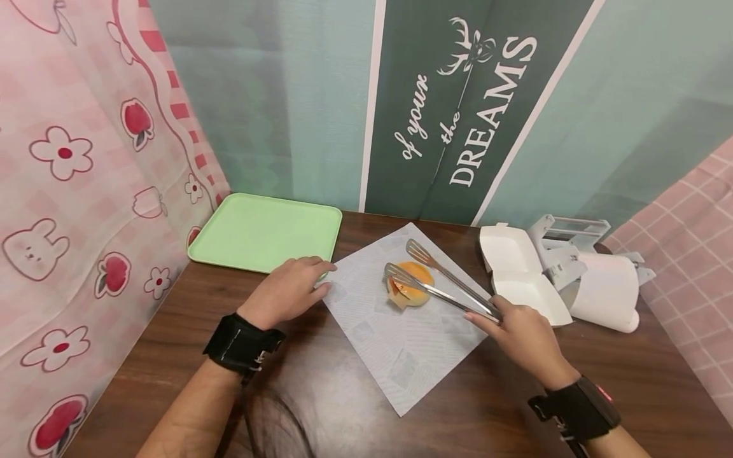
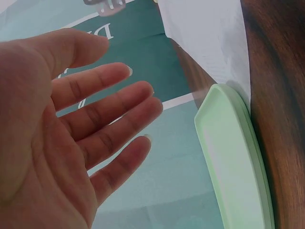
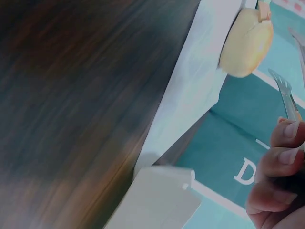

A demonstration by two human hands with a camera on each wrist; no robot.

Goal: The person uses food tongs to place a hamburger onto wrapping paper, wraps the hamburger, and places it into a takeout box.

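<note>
My right hand point(image 1: 527, 337) grips a pair of metal tongs point(image 1: 452, 283) by the handle end. The tongs' two slotted tips are spread apart; one overlaps the burger in the head view, the other lies beyond its far side. The burger point(image 1: 420, 296), a round golden bun with orange-red filling showing at its left, sits on a square sheet of printed wrapping paper point(image 1: 366, 343). In the right wrist view the bun point(image 3: 245, 45) stands apart from the tongs' tips. My left hand point(image 1: 286, 289) holds nothing, its fingers extended and relaxed between the paper's left corner and a green tray.
The light green tray point(image 1: 269, 232) lies at the back left of the dark wooden table point(image 1: 321, 394). At the back right is an opened white takeaway box point(image 1: 523, 273), beside a paper roll point(image 1: 607, 289) in a clear holder. Patterned cloths hang behind and at the sides.
</note>
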